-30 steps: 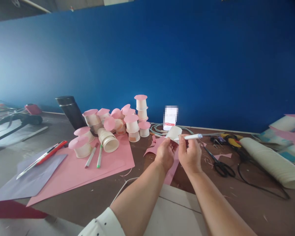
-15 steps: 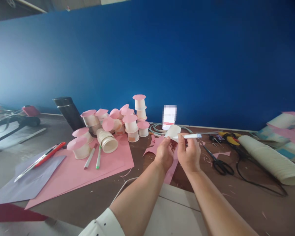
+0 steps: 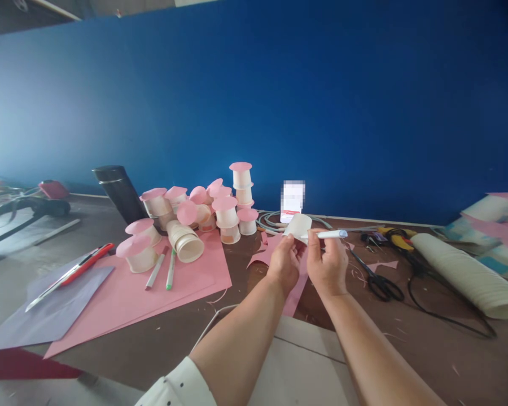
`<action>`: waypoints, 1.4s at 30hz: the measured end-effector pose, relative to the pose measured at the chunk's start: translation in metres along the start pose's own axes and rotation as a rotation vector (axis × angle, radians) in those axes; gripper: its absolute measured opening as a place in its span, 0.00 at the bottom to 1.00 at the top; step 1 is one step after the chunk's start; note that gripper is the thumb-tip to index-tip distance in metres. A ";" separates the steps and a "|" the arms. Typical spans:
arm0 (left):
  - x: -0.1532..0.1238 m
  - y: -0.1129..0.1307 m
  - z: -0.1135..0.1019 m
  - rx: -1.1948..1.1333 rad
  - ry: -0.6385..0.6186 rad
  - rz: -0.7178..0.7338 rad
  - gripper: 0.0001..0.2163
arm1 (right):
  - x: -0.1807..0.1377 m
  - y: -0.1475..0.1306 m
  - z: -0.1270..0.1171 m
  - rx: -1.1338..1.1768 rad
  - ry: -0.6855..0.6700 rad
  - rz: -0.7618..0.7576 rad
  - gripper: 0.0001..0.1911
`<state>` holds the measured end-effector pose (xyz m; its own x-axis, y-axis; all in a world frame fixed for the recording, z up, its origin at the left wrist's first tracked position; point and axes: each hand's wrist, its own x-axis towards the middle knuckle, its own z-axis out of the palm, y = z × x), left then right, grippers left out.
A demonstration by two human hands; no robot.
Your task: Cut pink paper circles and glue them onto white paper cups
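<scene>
Left of the paper cup (image 3: 300,226) you hold lie the large pink sheet (image 3: 152,293) and the cluster of pink-capped cups (image 3: 203,208). Your left hand (image 3: 284,260) pinches the paper cup's near edge above the table (image 3: 406,344). Your right hand (image 3: 328,264), fingers closed, grips a white pen (image 3: 328,234) touching the cup. Right of the cup lie black scissors (image 3: 375,279).

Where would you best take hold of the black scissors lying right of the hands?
Probably at the handle loops of the black scissors, coming from above on the near side. They lie flat on the table, loops toward the person, blades pointing away toward the wall, with bare space around the loops and the right hand close by.
</scene>
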<state>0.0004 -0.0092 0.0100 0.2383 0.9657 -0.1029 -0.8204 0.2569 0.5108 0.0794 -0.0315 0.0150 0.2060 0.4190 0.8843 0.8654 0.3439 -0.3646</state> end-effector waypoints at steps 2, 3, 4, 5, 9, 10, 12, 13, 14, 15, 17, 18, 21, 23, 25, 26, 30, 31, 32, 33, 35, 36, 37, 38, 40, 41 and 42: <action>0.001 -0.001 -0.002 0.001 -0.003 0.001 0.12 | 0.000 -0.002 -0.001 0.009 -0.024 0.019 0.14; 0.002 -0.002 -0.003 0.002 -0.007 -0.002 0.12 | 0.000 -0.003 -0.002 0.017 -0.039 0.028 0.14; 0.003 -0.003 -0.004 0.003 -0.012 -0.005 0.12 | 0.000 -0.004 -0.002 0.024 -0.051 0.035 0.14; 0.004 -0.003 -0.005 0.006 -0.016 -0.010 0.12 | -0.001 -0.005 -0.002 0.029 -0.057 0.042 0.15; 0.003 -0.004 -0.005 0.025 -0.007 -0.019 0.12 | -0.001 -0.002 -0.002 0.019 -0.026 0.084 0.16; 0.003 -0.003 -0.004 0.031 -0.001 -0.020 0.11 | -0.001 -0.001 -0.002 0.011 -0.017 0.096 0.17; 0.001 -0.003 -0.002 0.035 0.004 -0.022 0.11 | -0.001 0.000 -0.001 0.003 -0.007 0.110 0.17; 0.001 -0.002 -0.002 0.033 0.004 -0.019 0.11 | -0.001 0.000 -0.001 0.002 -0.003 0.113 0.18; 0.000 -0.002 -0.001 0.029 0.002 -0.016 0.11 | -0.001 0.000 -0.001 0.005 0.000 0.114 0.18; 0.000 -0.002 -0.001 0.025 -0.004 -0.013 0.11 | -0.001 -0.001 -0.001 0.010 0.001 0.113 0.18; 0.001 -0.003 -0.001 0.017 -0.011 -0.010 0.11 | -0.001 -0.002 -0.001 0.020 -0.002 0.105 0.17; 0.002 -0.003 -0.001 0.012 -0.008 -0.012 0.11 | -0.001 -0.002 -0.001 0.025 -0.005 0.097 0.17; 0.003 -0.004 -0.002 0.000 0.008 -0.025 0.11 | 0.000 0.000 -0.001 0.040 0.007 0.056 0.15; 0.002 -0.003 -0.002 -0.013 0.012 -0.031 0.11 | 0.000 0.001 -0.001 0.042 0.031 0.046 0.14; 0.001 -0.001 -0.001 -0.039 0.028 -0.039 0.11 | 0.000 0.003 -0.001 0.042 0.050 0.061 0.14; 0.000 0.000 -0.001 -0.058 0.039 -0.042 0.11 | 0.000 0.003 -0.001 0.044 0.057 0.074 0.14; -0.001 0.004 0.000 -0.119 0.055 -0.045 0.10 | 0.000 0.003 0.000 0.044 0.073 0.085 0.16; -0.001 0.004 0.000 -0.124 0.053 -0.048 0.10 | -0.001 0.003 0.000 0.037 0.071 0.079 0.16; -0.001 0.004 -0.001 -0.127 0.050 -0.052 0.10 | -0.001 0.002 0.000 0.029 0.069 0.073 0.15; 0.000 0.004 -0.001 -0.128 0.046 -0.056 0.10 | -0.001 0.002 0.000 0.023 0.063 0.069 0.15; 0.000 0.004 -0.002 -0.132 0.035 -0.059 0.10 | -0.001 0.002 0.001 0.017 0.045 0.057 0.15; 0.000 0.003 -0.002 -0.133 0.034 -0.059 0.10 | -0.001 0.002 0.001 0.015 0.035 0.049 0.15; 0.001 0.003 -0.002 -0.133 0.035 -0.057 0.10 | -0.001 0.002 0.001 0.010 0.029 0.042 0.15; 0.000 0.003 -0.002 -0.134 0.039 -0.056 0.10 | -0.001 0.002 0.001 0.003 0.028 0.038 0.15; 0.000 0.004 -0.001 -0.137 0.050 -0.056 0.10 | -0.001 0.003 0.002 -0.016 0.035 0.039 0.15; 0.000 0.004 -0.001 -0.138 0.056 -0.057 0.10 | -0.001 0.003 0.002 -0.021 0.038 0.042 0.15; -0.001 0.004 -0.001 -0.140 0.058 -0.058 0.11 | -0.001 0.004 0.002 -0.021 0.040 0.042 0.15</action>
<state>-0.0034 -0.0087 0.0116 0.2603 0.9486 -0.1799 -0.8714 0.3110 0.3793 0.0816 -0.0291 0.0123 0.2600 0.3990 0.8793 0.8650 0.3085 -0.3957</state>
